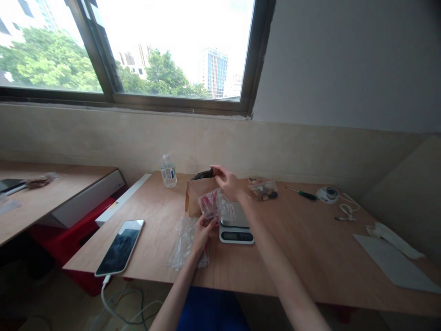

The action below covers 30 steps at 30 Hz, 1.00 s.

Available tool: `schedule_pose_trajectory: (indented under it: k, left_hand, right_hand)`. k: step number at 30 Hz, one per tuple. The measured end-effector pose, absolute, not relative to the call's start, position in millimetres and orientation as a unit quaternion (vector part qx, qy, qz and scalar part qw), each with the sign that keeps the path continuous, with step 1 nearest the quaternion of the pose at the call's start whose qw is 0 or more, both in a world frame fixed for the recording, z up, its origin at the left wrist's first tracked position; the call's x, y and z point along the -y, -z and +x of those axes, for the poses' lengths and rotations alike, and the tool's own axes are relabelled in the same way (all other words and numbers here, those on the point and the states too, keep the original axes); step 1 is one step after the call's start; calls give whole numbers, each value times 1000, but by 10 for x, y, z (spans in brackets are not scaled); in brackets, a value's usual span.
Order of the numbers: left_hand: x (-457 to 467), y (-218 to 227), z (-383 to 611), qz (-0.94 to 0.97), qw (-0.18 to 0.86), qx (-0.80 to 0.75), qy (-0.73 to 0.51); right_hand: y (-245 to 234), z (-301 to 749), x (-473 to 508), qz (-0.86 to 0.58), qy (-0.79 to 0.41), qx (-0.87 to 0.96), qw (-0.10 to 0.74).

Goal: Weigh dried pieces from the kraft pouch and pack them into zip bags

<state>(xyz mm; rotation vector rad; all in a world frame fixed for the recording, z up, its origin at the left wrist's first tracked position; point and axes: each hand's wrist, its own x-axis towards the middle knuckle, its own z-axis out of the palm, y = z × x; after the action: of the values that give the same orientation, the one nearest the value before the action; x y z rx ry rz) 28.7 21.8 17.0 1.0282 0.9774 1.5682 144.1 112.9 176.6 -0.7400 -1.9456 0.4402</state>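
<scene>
My left hand (203, 231) pinches the lower edge of a small clear plastic bag (215, 204) with red marking, held up over the table. My right hand (227, 180) reaches to the open top of a brown paper bag (195, 193) and pinches something small I cannot make out. A digital kitchen scale (236, 229) sits just right of my left hand. More clear plastic bags (183, 241) lie on the wooden table (296, 248) under my left wrist.
A phone (120, 246) on a white cable lies at the table's left. A water bottle (168, 171) stands by the wall. A filled snack bag (263, 189), screwdriver (305, 194), tape roll (328, 194), scissors (346, 212) and papers (392, 257) lie to the right.
</scene>
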Motion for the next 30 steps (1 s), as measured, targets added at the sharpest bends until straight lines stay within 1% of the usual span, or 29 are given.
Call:
schedule_pose_trajectory:
  k: [4, 6, 8, 11, 13, 18, 20, 22, 24, 26, 30]
  left_hand:
    - [-199, -204, 288, 427, 489, -404, -645]
    - [-193, -220, 289, 428, 485, -407, -645]
    - [-188, -234, 290, 424, 481, -413, -646]
    - [-187, -250, 291, 419, 478, -421, -647]
    - [-190, -253, 290, 422, 475, -421, -647]
    - [-198, -220, 281, 415, 459, -419, -664]
    - [-195, -198, 274, 401, 456, -419, -675]
    - [-191, -180, 266, 391, 454, -423, -679]
    - [-190, -169, 261, 392, 451, -431, -676]
    - [-194, -167, 259, 404, 451, -428, -671]
    - [-209, -162, 257, 429, 458, -414, -659]
  right_hand:
    - [-1797, 1447, -1035, -340, -96, 831, 430]
    - [-1792, 1433, -1001, -360, -74, 840, 399]
    - [-1773, 1416, -987, -364, -80, 845, 384]
    - [-1748, 1410, -983, -356, -105, 845, 386]
    - [-1750, 1431, -962, -350, -116, 833, 412]
    - [-1797, 1590, -803, -350, -184, 732, 554]
    - [-1791, 1671, -740, -362, -248, 703, 560]
    - [-1753, 1732, -699, -370, -329, 705, 508]
    - [-1691, 1760, -675, -382, -380, 726, 427]
    - [-1615, 1755, -657, -396, -373, 757, 362]
    - [-1457, 1692, -617, -394, -325, 815, 275]
